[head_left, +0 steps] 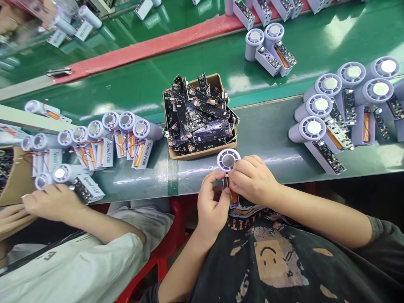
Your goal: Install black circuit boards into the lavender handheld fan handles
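I wear the camera on my head, and from there it looks forward and steeply down, over my black shirt (325, 269) between four and five o'clock. My left hand (211, 206) at six o'clock and my right hand (252, 179) at four o'clock are near to it, just below the middle. The view is wide: it includes a neighbour's white sleeve (85, 265) at eight o'clock and reaches over the workbench (189, 181) to the farther red strip (158, 44) at eleven o'clock. The bench's front edge climbs slightly toward three o'clock.
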`<state>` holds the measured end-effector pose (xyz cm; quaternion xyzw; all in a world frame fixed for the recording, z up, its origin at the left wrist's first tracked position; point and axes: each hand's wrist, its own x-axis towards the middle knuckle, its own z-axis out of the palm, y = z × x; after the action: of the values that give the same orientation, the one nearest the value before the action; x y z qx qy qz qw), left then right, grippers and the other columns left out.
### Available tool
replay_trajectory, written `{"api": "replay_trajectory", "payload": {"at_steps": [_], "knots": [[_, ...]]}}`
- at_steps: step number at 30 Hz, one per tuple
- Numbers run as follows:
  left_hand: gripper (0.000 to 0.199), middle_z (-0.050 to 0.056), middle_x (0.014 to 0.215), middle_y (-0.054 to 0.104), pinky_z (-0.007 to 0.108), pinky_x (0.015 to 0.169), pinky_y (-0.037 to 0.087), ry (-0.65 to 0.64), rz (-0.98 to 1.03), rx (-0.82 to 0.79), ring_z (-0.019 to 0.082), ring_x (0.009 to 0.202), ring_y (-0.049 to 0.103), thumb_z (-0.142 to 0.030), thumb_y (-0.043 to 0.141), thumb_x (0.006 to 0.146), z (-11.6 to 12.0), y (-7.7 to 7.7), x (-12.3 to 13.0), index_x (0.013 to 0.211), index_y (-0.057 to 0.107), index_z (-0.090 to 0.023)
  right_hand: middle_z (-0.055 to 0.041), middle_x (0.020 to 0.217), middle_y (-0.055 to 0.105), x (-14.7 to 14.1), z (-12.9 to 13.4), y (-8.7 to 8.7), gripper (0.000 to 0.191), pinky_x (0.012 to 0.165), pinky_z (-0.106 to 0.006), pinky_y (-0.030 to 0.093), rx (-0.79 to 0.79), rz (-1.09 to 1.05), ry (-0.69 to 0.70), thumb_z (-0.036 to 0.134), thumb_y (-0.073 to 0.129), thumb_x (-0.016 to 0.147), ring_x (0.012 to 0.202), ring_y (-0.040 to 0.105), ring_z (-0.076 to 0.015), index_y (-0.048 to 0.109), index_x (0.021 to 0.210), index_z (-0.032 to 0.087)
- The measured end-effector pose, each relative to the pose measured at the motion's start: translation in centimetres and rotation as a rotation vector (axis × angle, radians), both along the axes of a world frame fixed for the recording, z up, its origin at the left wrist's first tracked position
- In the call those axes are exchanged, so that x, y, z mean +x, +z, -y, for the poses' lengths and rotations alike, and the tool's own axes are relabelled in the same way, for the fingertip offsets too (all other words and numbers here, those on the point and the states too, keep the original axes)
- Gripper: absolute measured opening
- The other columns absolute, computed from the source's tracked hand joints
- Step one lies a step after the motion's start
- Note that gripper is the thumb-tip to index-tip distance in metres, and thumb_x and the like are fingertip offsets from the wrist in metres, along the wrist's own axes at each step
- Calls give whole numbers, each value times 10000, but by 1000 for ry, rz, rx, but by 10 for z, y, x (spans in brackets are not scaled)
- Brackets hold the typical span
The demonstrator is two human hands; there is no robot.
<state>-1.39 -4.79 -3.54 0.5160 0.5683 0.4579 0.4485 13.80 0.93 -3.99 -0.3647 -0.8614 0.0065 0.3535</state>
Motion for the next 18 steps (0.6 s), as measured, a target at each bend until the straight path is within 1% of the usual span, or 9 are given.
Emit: {"api": "replay_trajectory", "payload": {"at_steps": [2, 4, 8, 11, 16, 18], "knots": [[351, 69, 1117, 615, 218, 531, 520, -26, 23, -55, 109, 694, 623, -90, 568, 830, 2, 5, 0, 1148, 561, -238, -24, 718, 523, 0, 0, 1, 226, 674, -319, 273, 20, 20, -6, 156, 518, 907, 706, 370, -173, 610, 703, 187], [425, 79, 1164, 611, 218, 521, 524, -47, 22, -87, 111, 695, 630, -58, 561, 795, 3, 9, 0, 1178, 553, -242, -25, 713, 520, 1, 0, 3, 230, 670, -317, 276, 28, 21, -4, 150, 514, 907, 703, 369, -174, 609, 701, 186], [479, 112, 1282, 562, 246, 598, 563, -51, -57, -51, 165, 864, 655, -45, 572, 765, 5, 13, 0, 1207, 577, -231, -26, 695, 514, 0, -1, 7, 216, 663, -320, 288, -24, 42, -6, 124, 515, 888, 692, 382, -180, 610, 701, 179], [516, 119, 1305, 547, 266, 650, 584, -59, -80, -28, 191, 942, 654, -37, 567, 760, 7, 12, 0, 1238, 571, -232, -27, 700, 531, -1, -1, 9, 208, 670, -315, 308, -77, 58, -9, 124, 509, 877, 693, 415, -180, 607, 705, 182], [587, 128, 1358, 505, 277, 649, 593, -80, -130, 14, 165, 869, 665, -22, 537, 758, 11, 9, 2, 1301, 527, -245, -25, 722, 571, 0, -1, 3, 186, 717, -285, 368, -149, -33, -7, 104, 513, 848, 724, 480, -164, 602, 703, 181], [591, 126, 1349, 513, 292, 679, 599, -89, -154, 40, 189, 924, 668, -19, 533, 746, 11, 6, 3, 1295, 534, -236, -24, 717, 572, 2, -1, 1, 184, 720, -278, 381, -159, -56, 0, 89, 507, 836, 716, 483, -159, 603, 708, 179]]}}
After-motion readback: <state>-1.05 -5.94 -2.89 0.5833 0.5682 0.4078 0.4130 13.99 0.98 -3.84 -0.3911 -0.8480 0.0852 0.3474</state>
